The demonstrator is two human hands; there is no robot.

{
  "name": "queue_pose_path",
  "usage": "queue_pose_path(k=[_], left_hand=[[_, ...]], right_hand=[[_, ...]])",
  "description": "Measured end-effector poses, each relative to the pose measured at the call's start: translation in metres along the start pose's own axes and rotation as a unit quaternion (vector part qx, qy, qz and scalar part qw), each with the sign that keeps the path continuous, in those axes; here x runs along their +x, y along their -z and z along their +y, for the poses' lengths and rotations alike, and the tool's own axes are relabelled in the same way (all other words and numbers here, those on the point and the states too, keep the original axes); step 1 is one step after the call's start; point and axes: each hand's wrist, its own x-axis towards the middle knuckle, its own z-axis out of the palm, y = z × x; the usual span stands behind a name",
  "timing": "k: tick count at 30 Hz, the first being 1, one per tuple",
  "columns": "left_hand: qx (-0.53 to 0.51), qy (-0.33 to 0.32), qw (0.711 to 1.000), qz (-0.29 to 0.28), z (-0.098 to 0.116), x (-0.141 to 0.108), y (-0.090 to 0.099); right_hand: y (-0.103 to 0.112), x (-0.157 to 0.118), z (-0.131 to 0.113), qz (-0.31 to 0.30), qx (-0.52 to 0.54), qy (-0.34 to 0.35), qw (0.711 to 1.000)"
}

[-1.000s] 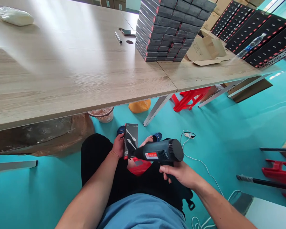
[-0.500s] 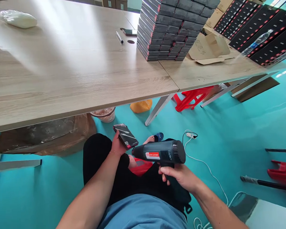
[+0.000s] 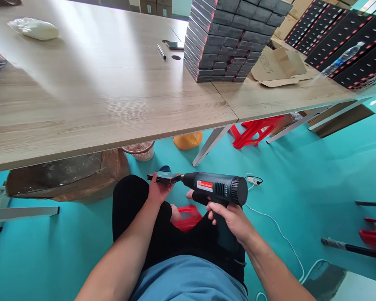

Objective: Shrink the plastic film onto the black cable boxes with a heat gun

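My left hand (image 3: 158, 192) grips a flat black box (image 3: 166, 177) by its near edge, above my knees and below the table edge. The box is tilted so that its glossy top shows only as a narrow strip. In my right hand (image 3: 227, 215) is a dark heat gun (image 3: 214, 186) with a red and white label, held by its handle with my fingers wrapped round it. The nozzle points left at the right end of the box, very close to it; whether they touch I cannot tell.
Above my lap stretches the wooden table (image 3: 113, 113), carrying a tall stack of black boxes (image 3: 225, 46), a pen (image 3: 161, 52), a phone (image 3: 175, 45) and a plastic-wrapped bundle (image 3: 34, 29). A white cord (image 3: 275, 223) runs over the floor at right. Under the table stand a bin (image 3: 142, 151) and a large carton (image 3: 65, 175).
The box has turned from showing its broad face to lying nearly edge-on. My right hand has raised the heat gun slightly, its nozzle now level with the box's end.
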Motion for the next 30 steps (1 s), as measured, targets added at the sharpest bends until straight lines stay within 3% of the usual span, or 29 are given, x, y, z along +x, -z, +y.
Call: queue_pose_path(k=[3, 5, 8, 10, 14, 19, 25, 30], left_hand=[[-0.001, 0.006, 1.000, -0.009, -0.001, 0.001, 0.002], [-0.009, -0.003, 1.000, -0.003, -0.001, 0.002, 0.003], [-0.020, -0.006, 1.000, 0.013, -0.001, 0.004, 0.004], [-0.019, 0.006, 1.000, 0.015, -0.001, 0.005, 0.003], [-0.023, 0.010, 1.000, 0.011, -0.001, 0.006, 0.003], [-0.034, -0.006, 0.999, 0.017, -0.001, 0.006, 0.002], [-0.061, -0.009, 0.998, 0.022, -0.003, 0.007, 0.001], [-0.036, -0.005, 0.999, 0.018, -0.002, 0.003, 0.001]], right_hand=[[0.000, 0.001, -0.003, -0.031, 0.007, -0.031, 0.999], [0.000, 0.002, -0.004, -0.048, 0.017, -0.017, 0.999], [-0.002, 0.003, -0.005, -0.004, 0.034, 0.019, 0.999], [-0.003, 0.003, -0.004, 0.002, 0.029, 0.005, 1.000], [-0.009, 0.004, -0.002, -0.061, -0.001, 0.011, 0.998], [-0.003, 0.008, -0.007, 0.026, 0.009, 0.023, 0.999], [-0.003, 0.000, -0.006, -0.052, 0.035, 0.014, 0.998], [0.001, 0.004, -0.001, 0.037, 0.083, 0.017, 0.996]])
